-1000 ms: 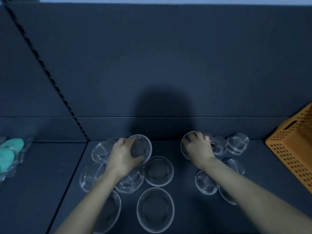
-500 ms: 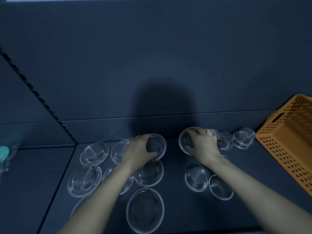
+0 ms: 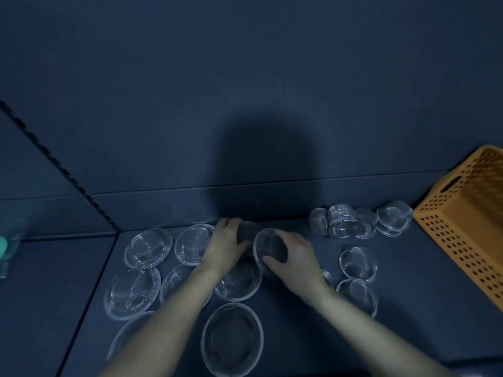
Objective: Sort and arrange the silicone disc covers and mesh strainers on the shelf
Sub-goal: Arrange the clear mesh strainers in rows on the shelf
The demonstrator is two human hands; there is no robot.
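Several round mesh strainers lie flat on the dark shelf [image 3: 294,322], larger ones at the left [image 3: 148,248] and front [image 3: 232,339], smaller ones at the right [image 3: 358,261]. My left hand [image 3: 224,247] grips a strainer [image 3: 249,229] near the back wall. My right hand [image 3: 292,258] holds another strainer [image 3: 268,244] tilted on edge, right beside the left hand's one. A cluster of small strainers [image 3: 343,221] stands at the back right.
An orange perforated basket [image 3: 468,224] stands at the right edge. A dark back wall rises just behind the strainers. A divider seam [image 3: 89,289] marks off the left compartment, where a teal item [image 3: 2,247] shows at the frame's edge.
My right hand has carried its strainer leftwards, away from the back-right cluster, until it meets the left hand's strainer at the middle. The left hand has stayed on its strainer.
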